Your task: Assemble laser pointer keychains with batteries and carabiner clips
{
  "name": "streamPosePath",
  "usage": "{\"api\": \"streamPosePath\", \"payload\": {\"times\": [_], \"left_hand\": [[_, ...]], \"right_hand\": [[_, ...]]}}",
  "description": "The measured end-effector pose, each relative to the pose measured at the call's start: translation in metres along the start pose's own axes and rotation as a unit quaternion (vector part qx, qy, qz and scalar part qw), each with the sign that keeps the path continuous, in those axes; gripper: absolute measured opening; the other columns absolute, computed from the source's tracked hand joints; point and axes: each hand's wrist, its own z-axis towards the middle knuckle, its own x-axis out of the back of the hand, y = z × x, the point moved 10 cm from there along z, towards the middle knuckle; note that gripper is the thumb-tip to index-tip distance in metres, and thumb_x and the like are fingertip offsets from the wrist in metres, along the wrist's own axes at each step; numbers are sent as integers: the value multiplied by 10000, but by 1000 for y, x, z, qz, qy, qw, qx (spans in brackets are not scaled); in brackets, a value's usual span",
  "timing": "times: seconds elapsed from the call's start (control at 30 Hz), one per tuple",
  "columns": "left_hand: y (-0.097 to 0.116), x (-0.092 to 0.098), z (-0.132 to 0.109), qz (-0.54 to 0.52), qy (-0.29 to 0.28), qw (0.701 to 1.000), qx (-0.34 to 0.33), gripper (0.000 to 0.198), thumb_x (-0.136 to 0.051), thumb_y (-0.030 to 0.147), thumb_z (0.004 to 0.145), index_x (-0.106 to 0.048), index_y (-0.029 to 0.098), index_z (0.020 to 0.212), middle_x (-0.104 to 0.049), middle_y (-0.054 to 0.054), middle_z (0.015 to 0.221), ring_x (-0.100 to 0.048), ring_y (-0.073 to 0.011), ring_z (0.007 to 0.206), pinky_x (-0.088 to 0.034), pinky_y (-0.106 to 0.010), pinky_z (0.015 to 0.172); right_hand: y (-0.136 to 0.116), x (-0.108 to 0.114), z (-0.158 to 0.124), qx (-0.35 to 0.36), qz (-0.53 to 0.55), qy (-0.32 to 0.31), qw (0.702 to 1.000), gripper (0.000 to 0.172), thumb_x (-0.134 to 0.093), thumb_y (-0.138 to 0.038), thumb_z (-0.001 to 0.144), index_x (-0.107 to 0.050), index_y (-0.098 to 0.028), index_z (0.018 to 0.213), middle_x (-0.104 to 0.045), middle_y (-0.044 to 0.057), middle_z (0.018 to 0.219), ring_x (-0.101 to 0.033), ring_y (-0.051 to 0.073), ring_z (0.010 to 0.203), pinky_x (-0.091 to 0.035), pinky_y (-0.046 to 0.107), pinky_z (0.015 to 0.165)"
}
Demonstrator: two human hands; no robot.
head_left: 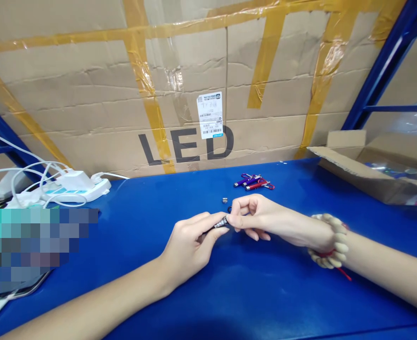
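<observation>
My left hand [190, 243] is closed around a small dark keychain flashlight [220, 224] over the blue table [258, 288]. My right hand [256, 217], with a bead bracelet [330, 243] on the wrist, pinches the flashlight's silver tip with thumb and forefinger. The two hands meet at the table's middle. A tiny silver cap [224, 200] lies just behind them. Farther back lie a few purple and red keychain flashlights [254, 182].
A large taped cardboard box marked LED [208, 85] stands along the back. A white power strip with cables [74, 188] sits at back left. An open cardboard box [374, 170] lies at right. A phone [17, 289] rests at left, under a blurred patch.
</observation>
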Motion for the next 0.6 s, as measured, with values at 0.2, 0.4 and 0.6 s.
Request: {"api": "streamPosePath", "payload": {"times": [0.2, 0.4, 0.6], "left_hand": [[-5, -1, 4, 21, -8, 999, 38, 139, -470, 179, 874, -599, 168, 926, -658, -25, 838, -598, -130, 746, -475, -231, 712], [-8, -13, 4, 38, -67, 996, 51, 212, -357, 184, 915, -565, 174, 871, -623, -26, 829, -562, -141, 775, -451, -263, 750], [-9, -19, -1, 7, -101, 994, 45, 238, -326, 183, 917, -559, 175, 871, -617, -21, 795, -562, -128, 700, -441, -231, 660]], "right_hand": [[-1, 3, 2, 16, -23, 9, 1000, 306, -686, -410, 682, -562, -131, 664, -485, -62, 483, -392, 13, 392, -295, 98, 330], [-5, 10, 5, 54, -121, 21, 991, 309, -663, -435, 688, -612, -131, 688, -571, -20, 581, -463, 29, 388, -327, 108, 293], [-10, 7, 3, 75, -190, 16, 979, 299, -603, -423, 744, -646, -128, 721, -605, 1, 593, -493, 40, 383, -361, 112, 290]]}}
